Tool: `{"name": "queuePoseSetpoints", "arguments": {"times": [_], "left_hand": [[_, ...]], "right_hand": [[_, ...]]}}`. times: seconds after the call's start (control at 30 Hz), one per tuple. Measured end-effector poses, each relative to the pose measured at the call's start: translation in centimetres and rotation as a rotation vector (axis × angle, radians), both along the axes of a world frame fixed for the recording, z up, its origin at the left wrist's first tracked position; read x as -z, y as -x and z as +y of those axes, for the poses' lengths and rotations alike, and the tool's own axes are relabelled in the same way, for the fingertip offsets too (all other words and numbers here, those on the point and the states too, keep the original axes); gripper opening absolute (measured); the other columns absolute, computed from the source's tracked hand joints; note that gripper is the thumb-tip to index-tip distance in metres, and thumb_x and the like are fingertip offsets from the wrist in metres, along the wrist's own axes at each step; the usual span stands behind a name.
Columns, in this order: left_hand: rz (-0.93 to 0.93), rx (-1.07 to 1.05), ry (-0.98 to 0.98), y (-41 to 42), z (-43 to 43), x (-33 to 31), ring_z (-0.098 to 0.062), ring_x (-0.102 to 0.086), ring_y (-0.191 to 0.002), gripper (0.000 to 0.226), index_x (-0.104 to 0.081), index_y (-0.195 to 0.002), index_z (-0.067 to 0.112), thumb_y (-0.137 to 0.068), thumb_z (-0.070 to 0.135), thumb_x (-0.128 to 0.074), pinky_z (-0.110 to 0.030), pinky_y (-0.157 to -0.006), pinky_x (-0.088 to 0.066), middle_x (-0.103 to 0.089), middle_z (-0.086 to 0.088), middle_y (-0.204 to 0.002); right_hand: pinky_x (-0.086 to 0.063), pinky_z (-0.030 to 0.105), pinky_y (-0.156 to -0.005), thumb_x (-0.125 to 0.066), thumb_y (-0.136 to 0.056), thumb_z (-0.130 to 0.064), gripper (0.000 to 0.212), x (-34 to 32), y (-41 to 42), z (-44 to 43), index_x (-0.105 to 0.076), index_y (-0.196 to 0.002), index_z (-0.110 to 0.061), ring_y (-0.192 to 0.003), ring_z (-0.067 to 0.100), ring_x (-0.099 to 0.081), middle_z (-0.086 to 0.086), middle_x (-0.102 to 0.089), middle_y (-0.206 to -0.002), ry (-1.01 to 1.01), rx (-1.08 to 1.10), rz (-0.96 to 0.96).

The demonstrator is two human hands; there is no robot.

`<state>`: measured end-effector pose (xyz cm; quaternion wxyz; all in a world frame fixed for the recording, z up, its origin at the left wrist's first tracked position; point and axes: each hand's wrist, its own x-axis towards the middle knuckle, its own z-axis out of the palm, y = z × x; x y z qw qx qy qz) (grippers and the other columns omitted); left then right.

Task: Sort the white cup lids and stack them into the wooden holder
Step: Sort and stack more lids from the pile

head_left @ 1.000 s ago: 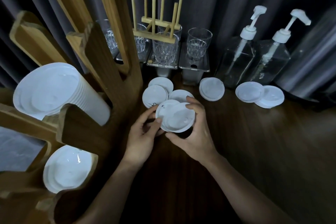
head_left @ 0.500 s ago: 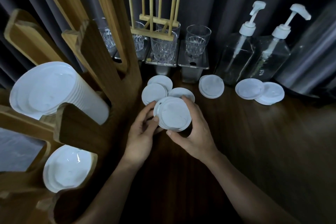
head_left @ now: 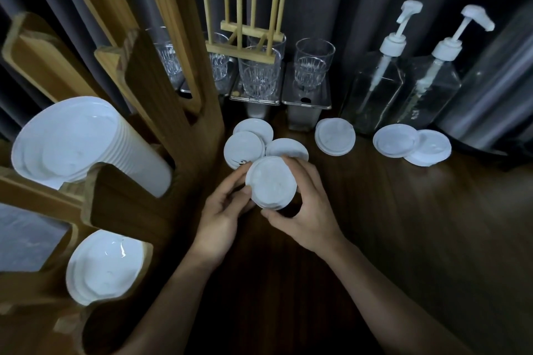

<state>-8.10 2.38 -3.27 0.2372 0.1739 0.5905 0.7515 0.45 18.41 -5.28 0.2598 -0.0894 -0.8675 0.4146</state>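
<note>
Because the lids must go into the holder as one neat pile, the person gathers a few of them at the centre of the frame. The held lids sit between both hands, with the flat face toward the camera. The left hand pinches their left rim with thumb and curled fingers. The right hand curls round the right side, fingers over the upper edge and thumb at the lower edge. I judge that this two-sided hold serves to line up the rims so that they nest.

The wooden holder fills the left of the frame. Its upper slot carries a long lid stack lying on its side, and its lower slot has a shorter lid stack.

More lids wait on the table: three overlapping lids just above the hands, a small pile right of centre, and an overlapping pair below the pump bottles at the upper right.

No brand or writing can be read; the marks low on the bottles are too small to tell.
</note>
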Motion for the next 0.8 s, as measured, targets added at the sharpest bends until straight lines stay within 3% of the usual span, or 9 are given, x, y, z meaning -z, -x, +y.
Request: {"name": "queuePoseSetpoints", "arguments": {"times": [0.17, 0.33, 0.47, 0.67, 0.8], "left_hand": [[0.017, -0.015, 0.029, -0.26, 0.19, -0.31, -0.005, -0.066, -0.124, 0.034, -0.064, -0.133, 0.029, -0.106, 0.011, -0.053, -0.025, -0.092, -0.059, -0.073, 0.018, -0.128], [0.044, -0.048, 0.067, -0.36, 0.23, -0.47, -0.003, -0.07, -0.113, 0.027, -0.066, -0.128, 0.025, -0.106, 0.015, -0.054, -0.022, -0.083, -0.06, -0.076, 0.017, -0.115], [0.058, -0.054, 0.09, -0.33, 0.31, -0.39, -0.005, -0.071, -0.112, 0.026, -0.067, -0.128, 0.022, -0.107, 0.016, -0.053, -0.025, -0.084, -0.062, -0.076, 0.013, -0.115], [0.057, -0.013, 0.096, -0.07, 0.37, -0.2, -0.003, -0.067, -0.12, 0.029, -0.067, -0.129, 0.029, -0.106, 0.015, -0.055, -0.027, -0.095, -0.059, -0.074, 0.016, -0.125], [0.032, -0.047, 0.072, 0.13, 0.33, 0.02, -0.005, -0.066, -0.124, 0.035, -0.065, -0.136, 0.026, -0.105, 0.013, -0.057, -0.028, -0.096, -0.059, -0.071, 0.012, -0.133]], "right_hand": [[-0.05, 0.039, -0.11, -0.092, -0.071, -0.036, 0.091, -0.56, 0.08, -0.19, -0.042, -0.146, -0.035, -0.141, 0.004, -0.042, -0.02, -0.041, -0.146, 0.06, 0.029, 0.017], [-0.053, 0.042, -0.105, -0.096, -0.065, -0.038, 0.094, -0.31, 0.08, -0.29, -0.045, -0.142, -0.021, -0.134, 0.006, -0.048, -0.01, -0.047, -0.139, 0.102, 0.054, 0.015], [-0.051, 0.037, -0.106, -0.09, -0.062, -0.055, 0.095, -0.2, 0.0, -0.44, -0.046, -0.139, -0.021, -0.132, 0.006, -0.048, -0.009, -0.046, -0.136, 0.073, 0.073, 0.012], [-0.05, 0.029, -0.103, -0.095, -0.059, -0.051, 0.1, -0.09, 0.0, -0.53, -0.045, -0.142, -0.025, -0.132, 0.0, -0.044, -0.01, -0.041, -0.138, 0.034, 0.13, -0.027], [-0.05, 0.024, -0.1, -0.083, -0.073, -0.06, 0.09, -0.3, -0.05, -0.31, -0.045, -0.147, -0.026, -0.13, 0.004, -0.049, -0.011, -0.041, -0.137, 0.031, 0.096, -0.022]]}}
